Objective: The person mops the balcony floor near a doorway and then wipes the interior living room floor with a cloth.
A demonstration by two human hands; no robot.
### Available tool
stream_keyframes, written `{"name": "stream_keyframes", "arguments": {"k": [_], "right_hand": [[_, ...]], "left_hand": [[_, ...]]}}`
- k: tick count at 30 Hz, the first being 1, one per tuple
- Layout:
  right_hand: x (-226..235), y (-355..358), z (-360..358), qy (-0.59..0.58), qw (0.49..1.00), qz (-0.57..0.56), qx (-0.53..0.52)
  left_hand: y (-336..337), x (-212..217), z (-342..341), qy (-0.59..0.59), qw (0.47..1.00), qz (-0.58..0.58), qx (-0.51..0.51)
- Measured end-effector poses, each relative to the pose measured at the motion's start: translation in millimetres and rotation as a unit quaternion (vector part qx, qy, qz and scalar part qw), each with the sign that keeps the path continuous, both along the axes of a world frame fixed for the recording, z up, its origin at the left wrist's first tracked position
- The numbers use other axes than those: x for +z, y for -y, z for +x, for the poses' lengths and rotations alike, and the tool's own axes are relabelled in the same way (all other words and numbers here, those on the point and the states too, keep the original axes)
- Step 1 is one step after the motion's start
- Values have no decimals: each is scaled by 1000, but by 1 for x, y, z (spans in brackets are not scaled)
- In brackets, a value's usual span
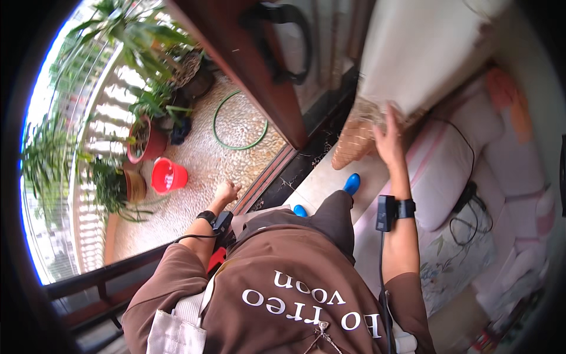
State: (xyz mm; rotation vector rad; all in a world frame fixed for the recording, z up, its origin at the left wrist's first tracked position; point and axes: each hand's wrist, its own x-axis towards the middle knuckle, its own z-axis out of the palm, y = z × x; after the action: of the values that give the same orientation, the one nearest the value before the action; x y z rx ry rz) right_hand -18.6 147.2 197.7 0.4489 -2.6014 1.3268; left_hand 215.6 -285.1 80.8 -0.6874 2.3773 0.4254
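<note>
Cloth (418, 59), long, cream-coloured and curtain-like, hangs in the head view indoors, beside the brown-framed door (280, 112). At the tan patterned piece (354, 137) below it, the right hand (389, 140) has spread fingers, perhaps because soft width needs broad touch; firm contact I cannot confirm. The left hand (226, 192) is loosely curled, maybe for balance; whether it pinches something, I cannot tell.

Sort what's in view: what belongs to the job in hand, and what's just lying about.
In the job:
- right hand, at the lower edge, contact unclear
- cream curtain

Lying about:
- red bucket
- green hoop
- potted plants
</note>
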Motion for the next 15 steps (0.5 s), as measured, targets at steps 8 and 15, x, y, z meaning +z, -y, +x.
{"name": "stream_keyframes", "arguments": {"k": [8,15], "right_hand": [[-4,89,31,304,935,129,127],[-25,215,31,198,856,180,442]], "left_hand": [[69,-40,58,-145,907,132,374],[119,-73,64,-183,868,96,451]]}}
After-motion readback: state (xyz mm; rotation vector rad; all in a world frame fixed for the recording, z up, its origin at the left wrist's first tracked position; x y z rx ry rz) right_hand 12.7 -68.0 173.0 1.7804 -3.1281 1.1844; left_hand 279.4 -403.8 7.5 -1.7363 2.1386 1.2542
